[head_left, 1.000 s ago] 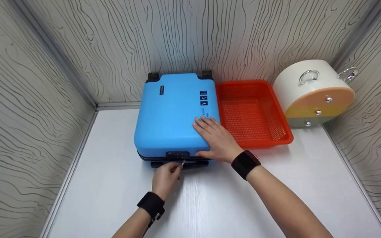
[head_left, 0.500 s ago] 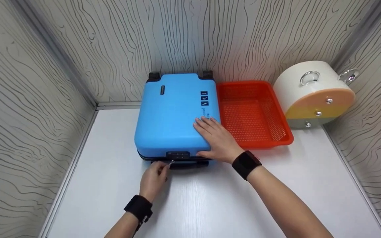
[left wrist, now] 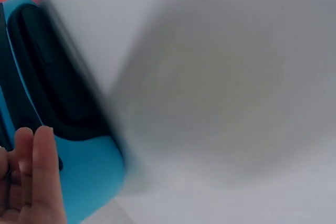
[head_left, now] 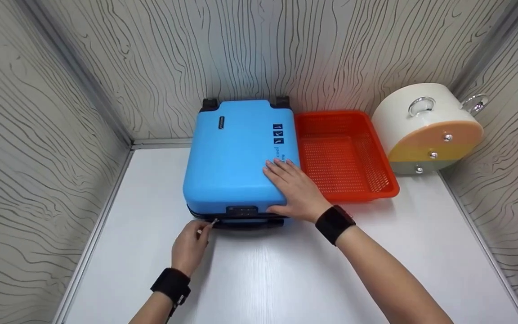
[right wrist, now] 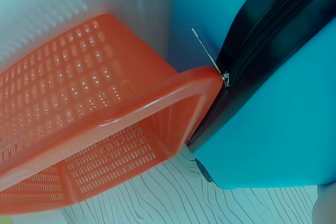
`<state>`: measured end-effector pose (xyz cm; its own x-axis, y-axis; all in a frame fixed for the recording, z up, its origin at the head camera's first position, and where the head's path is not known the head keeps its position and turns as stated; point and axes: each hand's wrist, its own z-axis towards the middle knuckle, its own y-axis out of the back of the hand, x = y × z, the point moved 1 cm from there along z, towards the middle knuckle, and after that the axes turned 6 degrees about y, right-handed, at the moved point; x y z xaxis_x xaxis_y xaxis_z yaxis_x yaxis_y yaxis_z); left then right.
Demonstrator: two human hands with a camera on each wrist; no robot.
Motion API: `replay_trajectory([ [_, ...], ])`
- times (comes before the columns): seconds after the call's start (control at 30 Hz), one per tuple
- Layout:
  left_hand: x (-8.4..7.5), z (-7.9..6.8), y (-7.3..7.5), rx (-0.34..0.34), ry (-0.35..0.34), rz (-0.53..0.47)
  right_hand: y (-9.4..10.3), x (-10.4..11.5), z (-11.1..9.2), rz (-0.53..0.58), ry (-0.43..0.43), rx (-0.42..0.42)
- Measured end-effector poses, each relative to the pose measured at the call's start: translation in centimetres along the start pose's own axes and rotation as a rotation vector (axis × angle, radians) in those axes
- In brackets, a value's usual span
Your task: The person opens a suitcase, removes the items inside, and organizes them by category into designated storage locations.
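Note:
A blue hard-shell suitcase (head_left: 236,153) lies flat on the white table, its lock panel (head_left: 242,210) facing me. At the front left corner my left hand (head_left: 189,246) pinches a small metal zipper pull (head_left: 215,221) on the black zipper seam. In the left wrist view, fingers of that hand (left wrist: 41,177) show beside the black carry handle (left wrist: 63,72). My right hand (head_left: 298,192) rests spread on the lid's front right, thumb low over the front edge. Another zipper pull (right wrist: 206,51) sticks out at the suitcase's side in the right wrist view.
A red perforated basket (head_left: 382,173) stands against the suitcase's right side. Beyond it, at the back right, is a white rounded container (head_left: 403,105) with a striped front, silver knobs and clear handles. Patterned walls (head_left: 259,49) enclose the table (head_left: 259,279) at the back and sides.
My left hand has slid left along the suitcase's front seam, carrying the zipper pull from below the lock to near the left corner. The right hand stays in place on the lid.

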<state>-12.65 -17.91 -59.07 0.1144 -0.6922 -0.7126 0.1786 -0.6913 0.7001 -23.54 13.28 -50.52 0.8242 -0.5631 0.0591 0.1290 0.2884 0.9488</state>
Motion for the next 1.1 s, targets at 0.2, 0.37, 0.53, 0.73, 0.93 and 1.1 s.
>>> replay_trajectory([
  [0.2,1.8,0.5,1.5,-0.033,0.063,0.009,-0.2,-0.1,0.0,0.001,-0.006,0.007],
  [0.37,2.9,1.4,2.6,-0.053,0.118,-0.010,-0.1,-0.2,-0.1,0.000,-0.020,0.013],
  [0.53,3.4,2.6,3.5,-0.043,0.141,-0.024,-0.2,-0.4,-0.1,0.000,-0.010,-0.005],
  [0.73,3.8,5.3,4.4,-0.050,0.183,-0.013,-0.3,-0.5,-0.2,-0.007,-0.005,-0.017],
  [0.93,3.6,8.6,4.9,-0.034,0.199,0.061,-0.2,-0.3,-0.1,0.002,0.003,-0.036],
  [1.1,3.2,10.2,5.1,-0.012,0.197,0.089,-0.3,0.0,0.0,0.004,0.001,-0.025],
])
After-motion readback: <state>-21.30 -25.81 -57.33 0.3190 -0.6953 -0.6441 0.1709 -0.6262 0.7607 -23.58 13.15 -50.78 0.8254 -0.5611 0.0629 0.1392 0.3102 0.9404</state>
